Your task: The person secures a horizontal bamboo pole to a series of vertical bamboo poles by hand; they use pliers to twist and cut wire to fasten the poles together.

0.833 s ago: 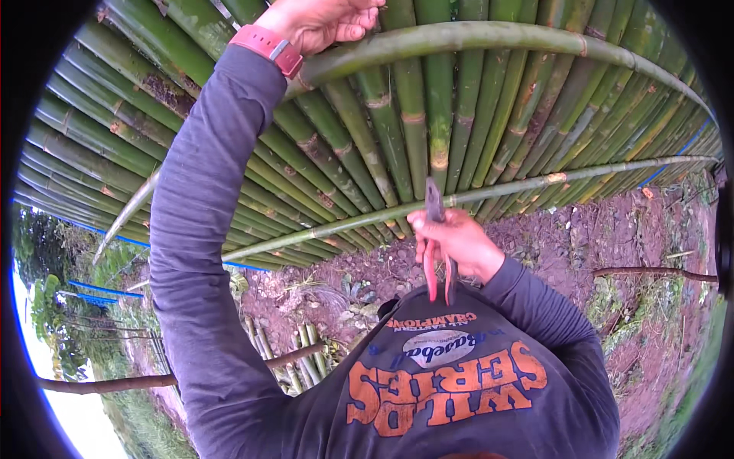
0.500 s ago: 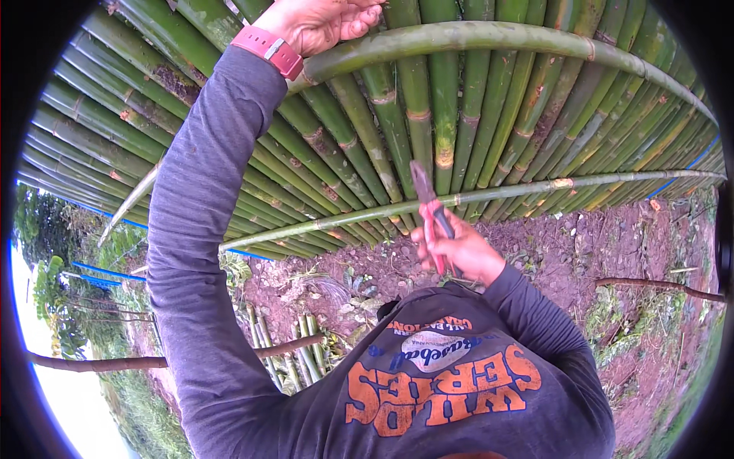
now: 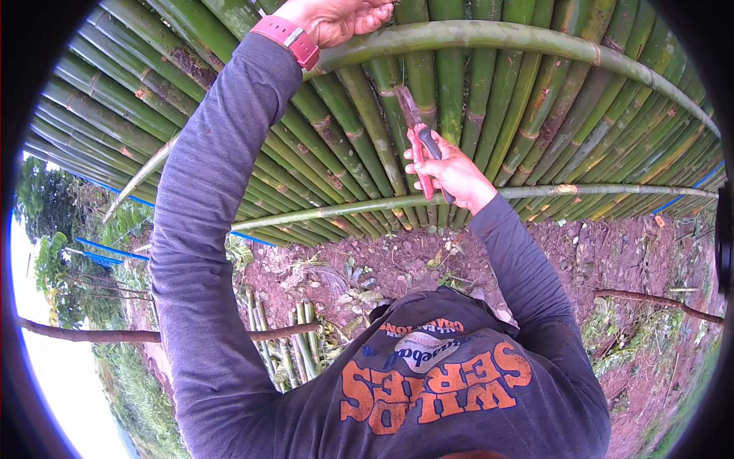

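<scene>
Pliers (image 3: 420, 149) with one red handle and one dark handle are gripped in my right hand (image 3: 461, 177). Their jaws point up and away, in front of the green bamboo poles (image 3: 451, 99). My left hand (image 3: 340, 19), with a pink watch strap (image 3: 287, 40) at the wrist, is at the top edge beside a thick bamboo crosspiece (image 3: 489, 35). Its fingers are curled together; whatever they pinch, if anything, is too small to make out. A thinner bamboo crosspiece (image 3: 352, 206) runs across the poles below the pliers.
A split bamboo strip (image 3: 141, 174) sticks out by my left forearm. Blue cord or piping (image 3: 111, 258) shows at the left. Cut bamboo lengths (image 3: 300, 344) lie on the leaf-strewn soil (image 3: 550, 260) below. Brown poles (image 3: 99, 335) extend at both sides.
My right hand has carried the pliers upward and slightly left, from the thinner crosspiece toward the thick one. My left hand remains at the thick crosspiece, shifted slightly right in view.
</scene>
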A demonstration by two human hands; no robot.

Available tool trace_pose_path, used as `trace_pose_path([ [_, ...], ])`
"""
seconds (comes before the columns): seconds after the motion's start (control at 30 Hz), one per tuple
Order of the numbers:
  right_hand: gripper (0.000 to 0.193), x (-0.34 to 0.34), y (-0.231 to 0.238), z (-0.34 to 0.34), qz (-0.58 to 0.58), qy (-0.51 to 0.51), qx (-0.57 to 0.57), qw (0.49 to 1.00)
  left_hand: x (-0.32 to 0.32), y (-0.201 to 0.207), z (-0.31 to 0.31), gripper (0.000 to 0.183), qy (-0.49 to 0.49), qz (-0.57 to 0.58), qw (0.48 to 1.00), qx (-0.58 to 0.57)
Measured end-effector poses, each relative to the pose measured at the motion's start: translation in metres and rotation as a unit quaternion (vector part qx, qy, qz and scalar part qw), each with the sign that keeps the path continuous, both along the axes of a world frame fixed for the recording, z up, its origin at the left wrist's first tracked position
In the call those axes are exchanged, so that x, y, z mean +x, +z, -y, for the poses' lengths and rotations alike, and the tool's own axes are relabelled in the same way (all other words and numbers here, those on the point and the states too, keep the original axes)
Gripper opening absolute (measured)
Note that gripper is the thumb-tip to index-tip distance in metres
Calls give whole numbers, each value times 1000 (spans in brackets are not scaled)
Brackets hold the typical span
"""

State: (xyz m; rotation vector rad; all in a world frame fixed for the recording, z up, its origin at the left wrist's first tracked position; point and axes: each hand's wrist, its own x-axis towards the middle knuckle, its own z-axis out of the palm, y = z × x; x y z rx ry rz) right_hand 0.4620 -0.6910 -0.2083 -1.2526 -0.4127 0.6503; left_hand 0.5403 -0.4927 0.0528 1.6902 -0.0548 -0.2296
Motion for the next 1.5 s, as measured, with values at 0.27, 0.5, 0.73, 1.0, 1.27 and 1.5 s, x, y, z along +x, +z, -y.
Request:
trace_pose_path([
  [0.27, 71, -25, 2, 2, -34, -20, 62, 997, -39, -21, 18, 17, 27, 32, 999, 9],
  [0.5, 70, -54, 19, 6, -54, -12, 103, 993, -66, -40, 2, 12, 51, -11, 998, -48],
  [0.73, 62, -68, 56, 29, -135, 66, 202, 968, -72, -66, 5, 10, 59, 9, 992, -109],
  [1.0, 60, -55, 104, 49, -147, 127, 231, 953, -79, -99, -2, 7, 33, 41, 991, -122],
  [1.27, 53, -30, 134, 54, -187, 232, 281, 913, -72, -132, 19, 10, 83, 145, 981, -102],
  [1.5, 60, -11, 147, 54, -226, 260, 342, 874, -57, -149, 23, 14, 53, 207, 969, -126],
])
